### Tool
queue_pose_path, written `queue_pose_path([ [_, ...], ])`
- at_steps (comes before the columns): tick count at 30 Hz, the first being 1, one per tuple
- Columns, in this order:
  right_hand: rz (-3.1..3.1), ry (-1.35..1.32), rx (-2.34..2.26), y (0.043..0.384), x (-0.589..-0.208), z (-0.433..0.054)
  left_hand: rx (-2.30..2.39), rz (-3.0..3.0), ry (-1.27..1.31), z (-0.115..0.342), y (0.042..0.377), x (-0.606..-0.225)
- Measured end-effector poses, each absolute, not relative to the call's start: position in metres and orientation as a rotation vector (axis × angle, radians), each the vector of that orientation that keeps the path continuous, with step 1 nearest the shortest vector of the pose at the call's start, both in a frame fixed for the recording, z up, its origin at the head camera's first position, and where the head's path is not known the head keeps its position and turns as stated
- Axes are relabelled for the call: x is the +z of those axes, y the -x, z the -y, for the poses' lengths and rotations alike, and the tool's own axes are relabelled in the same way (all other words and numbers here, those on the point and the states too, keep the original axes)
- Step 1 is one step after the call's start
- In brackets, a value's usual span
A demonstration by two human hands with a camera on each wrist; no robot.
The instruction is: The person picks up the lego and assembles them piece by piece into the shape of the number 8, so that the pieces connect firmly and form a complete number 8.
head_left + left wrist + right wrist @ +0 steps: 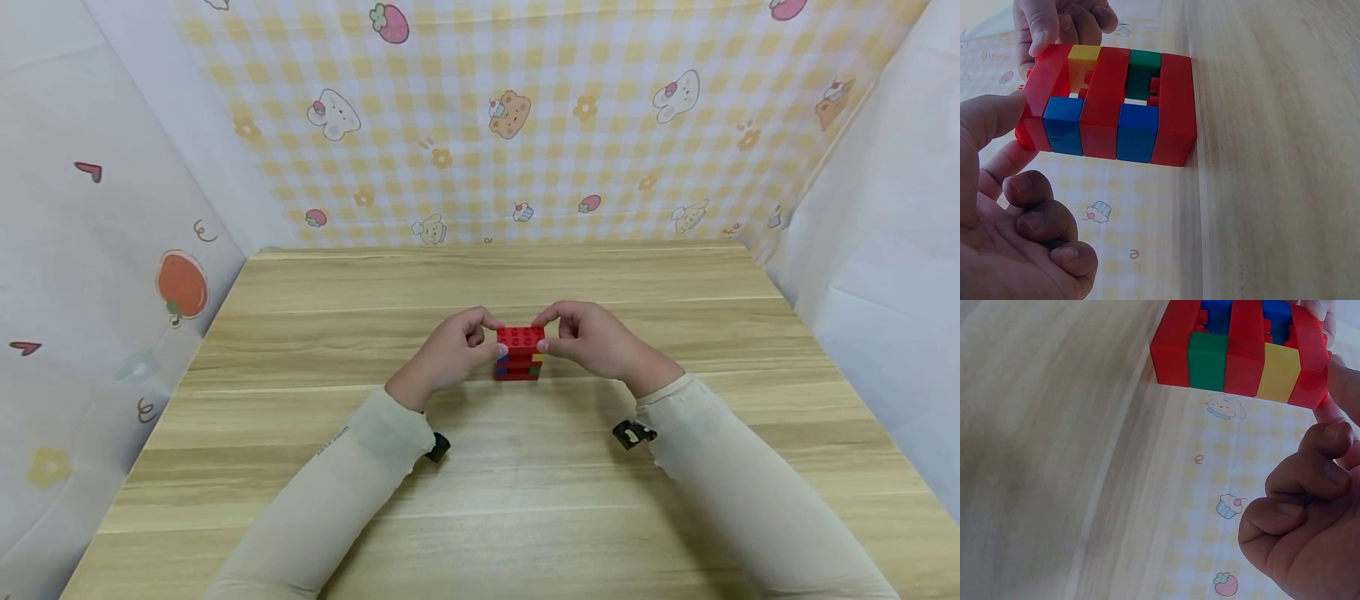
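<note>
A small tower of toy building bricks stands upright on the table, with the studded top red brick (521, 337) uppermost. Lower down are a middle red brick (1105, 103) and a bottom red brick (1175, 112). Between the red layers sit blue bricks (1137, 133) at the left end, with a yellow brick (1279, 372) above a green brick (1207, 362) at the right end. My left hand (452, 348) pinches the top red brick's left end between thumb and forefinger. At the opposite end, my right hand (596, 340) pinches the same brick; its other fingers curl free.
The wood-grain table (517, 500) spreads around the tower. Behind it hangs a yellow checked cloth (465, 175) printed with cartoon figures. White sheets (900, 250) flank the table on both sides. Black wrist mounts (634, 433) stick out below both sleeves.
</note>
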State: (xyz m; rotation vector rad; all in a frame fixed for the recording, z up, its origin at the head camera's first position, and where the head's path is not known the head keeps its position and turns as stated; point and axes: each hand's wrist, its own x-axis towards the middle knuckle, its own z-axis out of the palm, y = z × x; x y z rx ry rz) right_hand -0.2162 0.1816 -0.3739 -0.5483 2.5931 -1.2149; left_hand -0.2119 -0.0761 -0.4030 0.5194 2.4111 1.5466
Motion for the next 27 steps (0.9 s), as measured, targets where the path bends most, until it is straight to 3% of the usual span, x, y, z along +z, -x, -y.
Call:
queue_pose_path([
  [27,-2.531,0.575,-1.294,0.2172,-0.3819,-0.1827,1.518,-2.417,-0.553,0.0756,0.2145,-0.4012],
])
